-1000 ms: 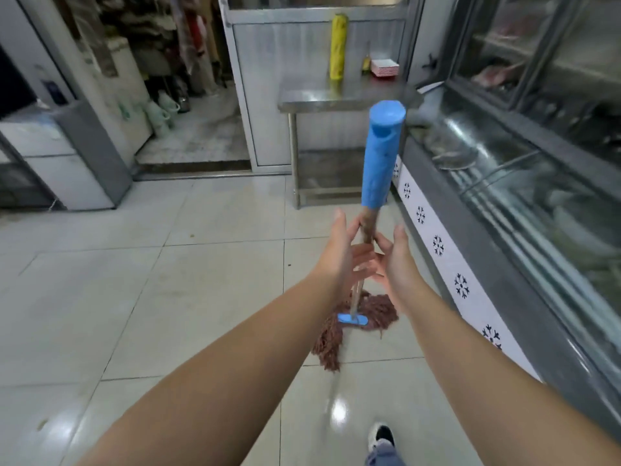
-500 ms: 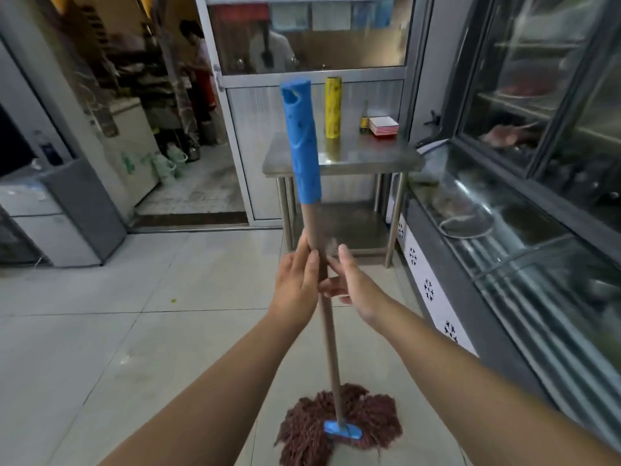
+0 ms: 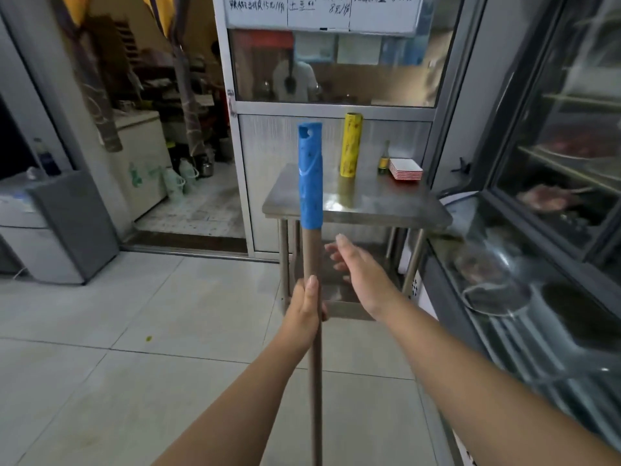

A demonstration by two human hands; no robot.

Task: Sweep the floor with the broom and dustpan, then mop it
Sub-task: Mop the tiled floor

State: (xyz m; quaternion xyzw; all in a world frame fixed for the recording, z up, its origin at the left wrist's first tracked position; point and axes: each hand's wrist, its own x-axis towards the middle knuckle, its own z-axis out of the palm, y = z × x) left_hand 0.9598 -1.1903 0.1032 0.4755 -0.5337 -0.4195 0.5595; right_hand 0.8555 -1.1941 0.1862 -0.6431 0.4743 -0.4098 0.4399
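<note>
The mop handle (image 3: 311,257), a brown pole with a blue plastic grip at its top, stands nearly upright in the middle of the view. My left hand (image 3: 307,312) grips the pole below the blue part, thumb along the shaft. My right hand (image 3: 358,274) hovers to the right of the pole with fingers straight and spread, touching nothing. The mop head lies below the frame, out of sight. No broom or dustpan is visible.
A steel table (image 3: 356,206) stands just behind the pole, with a yellow roll (image 3: 350,144), a small bottle and red-white trays (image 3: 405,169) on it. A glass display counter (image 3: 524,297) runs along the right. Pale floor tiles (image 3: 134,331) spread left toward a doorway and a grey freezer (image 3: 64,227).
The view rose, so the mop head dropped out of sight. My right hand came off the pole and moved right; my left hand now grips the pole alone.
</note>
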